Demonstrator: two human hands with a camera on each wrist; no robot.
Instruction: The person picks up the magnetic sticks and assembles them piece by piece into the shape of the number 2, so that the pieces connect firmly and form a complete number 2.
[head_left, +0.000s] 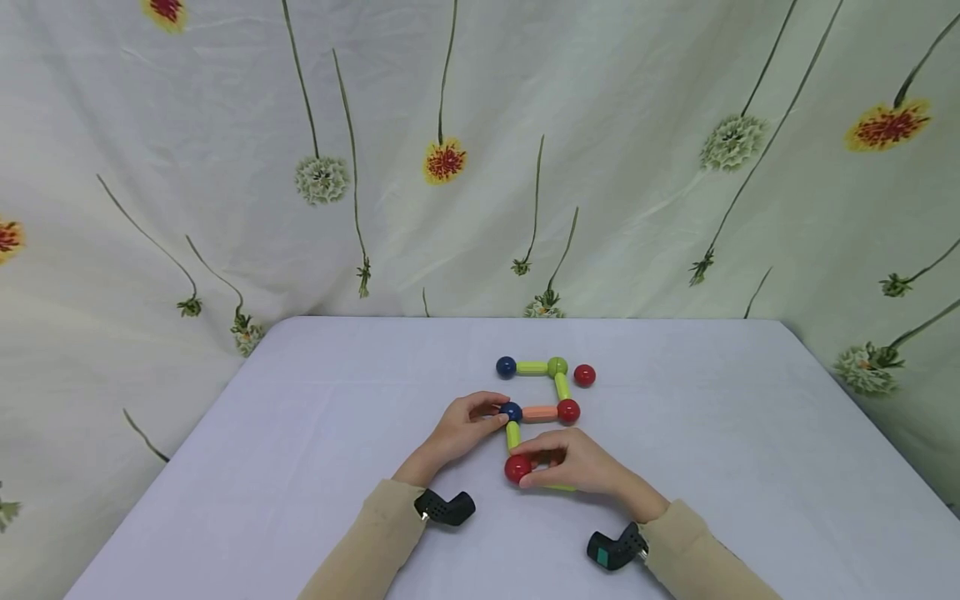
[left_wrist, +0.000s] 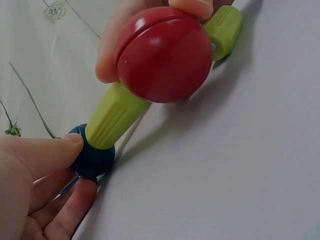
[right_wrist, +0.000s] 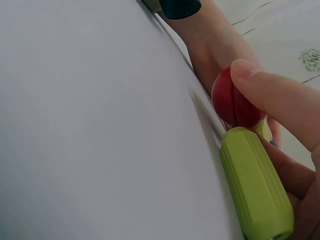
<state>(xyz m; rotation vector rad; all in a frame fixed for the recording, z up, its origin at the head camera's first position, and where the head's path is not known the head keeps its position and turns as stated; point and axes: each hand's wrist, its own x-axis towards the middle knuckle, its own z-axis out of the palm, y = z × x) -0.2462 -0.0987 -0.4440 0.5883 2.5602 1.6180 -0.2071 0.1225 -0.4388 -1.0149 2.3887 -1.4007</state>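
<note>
My left hand [head_left: 467, 427] pinches a dark blue ball [head_left: 511, 411] between thumb and fingers. From that ball an orange rod [head_left: 540, 413] runs right to a red ball, and a yellow-green rod [left_wrist: 114, 116] runs toward me to the nearest red ball [head_left: 517, 468]. My right hand [head_left: 579, 463] holds this nearest red ball with thumb and fingers. A second yellow-green rod [right_wrist: 256, 185] lies beside it, under the right hand, touching or very near the ball. The right fingers partly hide these joints in the head view.
Farther back, a yellow-green rod [head_left: 562, 387] links the middle red ball [head_left: 568, 411] to a green ball [head_left: 557, 367]. Another rod [head_left: 532, 367] joins that to a blue ball [head_left: 506, 367]. A loose red ball [head_left: 585, 375] sits right of them on the white-covered table [head_left: 300, 467].
</note>
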